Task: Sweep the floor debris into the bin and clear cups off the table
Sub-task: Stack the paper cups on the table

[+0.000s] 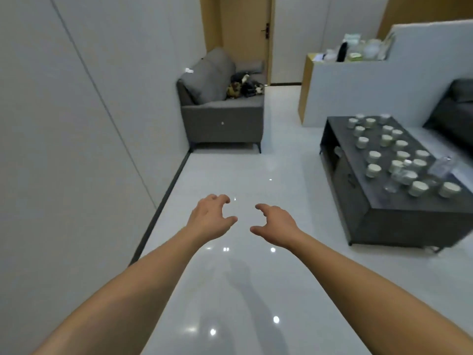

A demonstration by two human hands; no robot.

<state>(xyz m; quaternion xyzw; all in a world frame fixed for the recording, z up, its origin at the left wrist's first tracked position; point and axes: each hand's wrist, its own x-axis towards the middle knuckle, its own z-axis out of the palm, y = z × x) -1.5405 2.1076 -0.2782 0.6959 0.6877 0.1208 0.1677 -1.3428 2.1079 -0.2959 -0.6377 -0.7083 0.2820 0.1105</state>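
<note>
— Both hands are being held out in front over the floor (230,175), empty: the left hand (210,219) and the right hand (275,222) are being kept loosely curled, with nothing gripped in either.

— Which step is being worked on?

— Neither seems to be properly begun. No broom, dustpan or bin is being shown, and no debris can be made out on the glossy tiles, only reflected lights.

— And the cups?

— The cups (391,152) are being left standing, many of them, spread across the dark low table (378,219) to the right, well apart from the hands. A clear bottle (441,165) is being left lying among them near the table's far edge.

— What is being called for next?

— Probably a sweeping tool is being looked for; otherwise a turn to the right is needed before the nearest cups can be reached and gripped.

— Anything else?

— A grey sofa (222,106) is being seen ahead against the wall.
</note>
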